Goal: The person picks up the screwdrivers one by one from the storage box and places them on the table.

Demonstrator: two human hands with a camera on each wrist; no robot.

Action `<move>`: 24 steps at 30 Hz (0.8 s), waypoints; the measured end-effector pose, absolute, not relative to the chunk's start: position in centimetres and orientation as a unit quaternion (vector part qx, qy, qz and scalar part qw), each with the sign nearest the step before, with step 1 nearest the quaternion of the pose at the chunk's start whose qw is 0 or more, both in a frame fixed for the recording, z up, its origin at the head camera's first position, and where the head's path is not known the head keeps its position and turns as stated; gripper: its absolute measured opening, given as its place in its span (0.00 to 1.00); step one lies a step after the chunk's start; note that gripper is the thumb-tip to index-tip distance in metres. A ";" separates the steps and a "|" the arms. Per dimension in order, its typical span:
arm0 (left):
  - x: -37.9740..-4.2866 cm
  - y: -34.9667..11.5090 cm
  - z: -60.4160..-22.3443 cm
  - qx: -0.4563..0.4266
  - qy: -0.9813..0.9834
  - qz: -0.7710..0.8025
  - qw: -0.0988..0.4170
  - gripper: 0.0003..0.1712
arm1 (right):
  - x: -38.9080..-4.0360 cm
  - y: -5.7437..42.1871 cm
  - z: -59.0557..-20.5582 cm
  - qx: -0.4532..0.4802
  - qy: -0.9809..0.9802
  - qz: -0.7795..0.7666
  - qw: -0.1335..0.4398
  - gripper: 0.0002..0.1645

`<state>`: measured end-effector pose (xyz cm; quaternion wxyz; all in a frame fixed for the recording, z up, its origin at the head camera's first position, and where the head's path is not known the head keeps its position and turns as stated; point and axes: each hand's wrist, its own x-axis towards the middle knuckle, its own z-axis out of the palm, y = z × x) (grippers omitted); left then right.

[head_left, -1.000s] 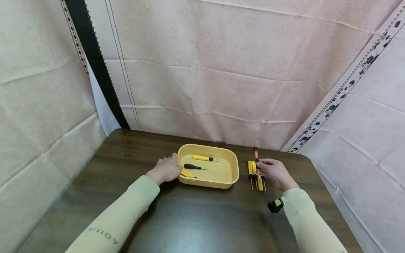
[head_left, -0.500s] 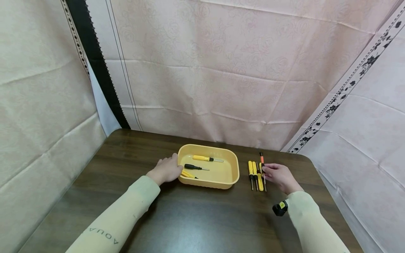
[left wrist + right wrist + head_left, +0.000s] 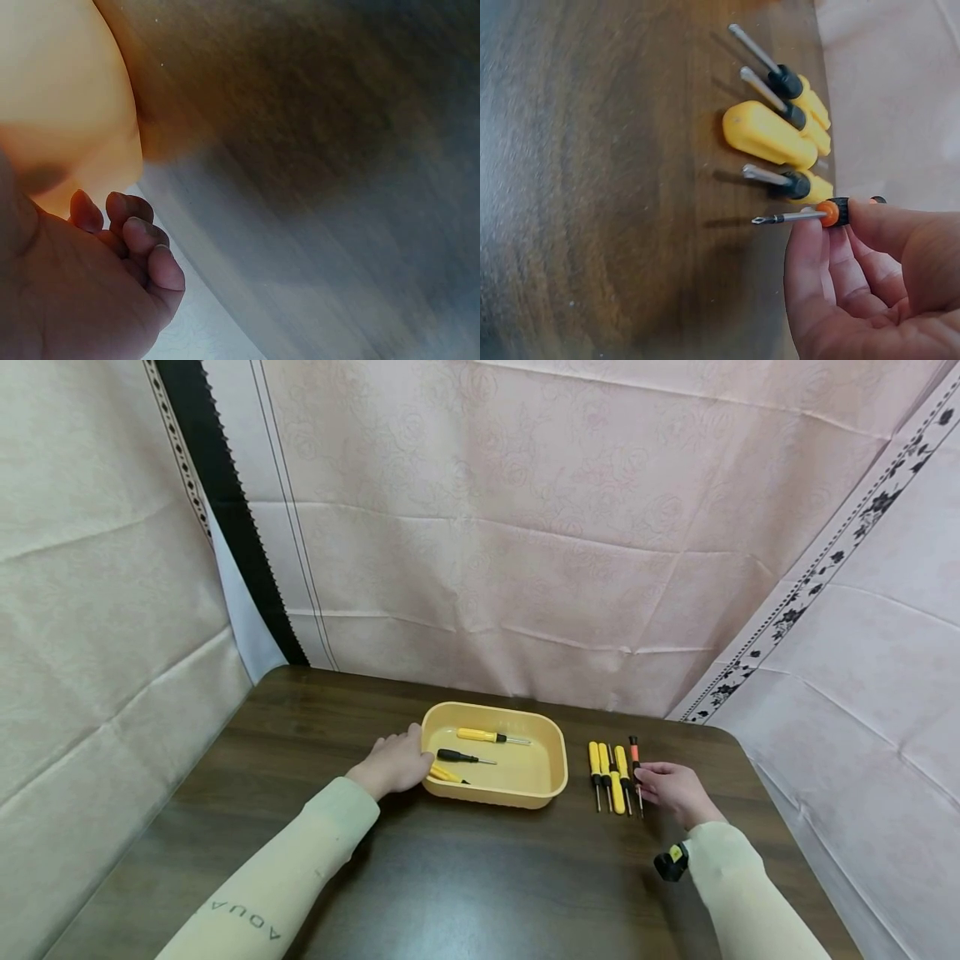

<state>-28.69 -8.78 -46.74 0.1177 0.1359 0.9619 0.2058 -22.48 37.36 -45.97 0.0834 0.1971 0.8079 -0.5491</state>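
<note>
My right hand (image 3: 671, 791) pinches a slim orange-and-black screwdriver (image 3: 635, 752) between thumb and fingers, its cross-shaped tip (image 3: 761, 220) pointing toward me, close over the table. Just left of it lies a row of yellow-handled screwdrivers (image 3: 622, 760); one of them, with its yellow handle (image 3: 769, 133) turned the opposite way, lies among the others. My left hand (image 3: 393, 760) grips the left end of a yellow plastic tray (image 3: 551, 795). In the left wrist view its fingers (image 3: 146, 236) are curled beside the tray wall (image 3: 67, 67). My left thumb is mostly hidden there.
Inside the tray lie a yellow screwdriver (image 3: 477, 735), a black screwdriver (image 3: 457, 756) and a partly hidden yellow handle (image 3: 444, 772). The dark wooden table (image 3: 480, 877) ends at a hanging pale cloth (image 3: 480, 568) behind. A small black device (image 3: 671, 862) is worn at the right wrist.
My right hand has carried the orange-and-black screwdriver rightward, from over the yellow screwdrivers to the right end of their row. The left hand and the tray have stayed in place.
</note>
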 end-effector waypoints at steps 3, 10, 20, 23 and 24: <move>-28.6 -8.8 -46.7 0.137 0.962 0.208 0.117 0.34 | -22.4 37.6 -46.2 0.204 0.809 -0.546 0.084 0.28; -28.7 -8.8 -46.7 0.138 0.961 0.211 0.115 0.34 | -22.4 38.0 -46.6 0.217 0.811 -0.535 0.089 0.25; -28.7 -8.7 -46.7 0.138 0.961 0.208 0.117 0.35 | -23.2 38.2 -47.2 0.236 0.810 -0.530 0.090 0.20; -28.7 -8.7 -46.7 0.136 0.962 0.204 0.117 0.35 | -23.3 38.1 -47.2 0.231 0.811 -0.531 0.087 0.20; -28.7 -8.7 -46.6 0.135 0.963 0.203 0.116 0.35 | -23.3 38.0 -47.2 0.229 0.811 -0.532 0.087 0.20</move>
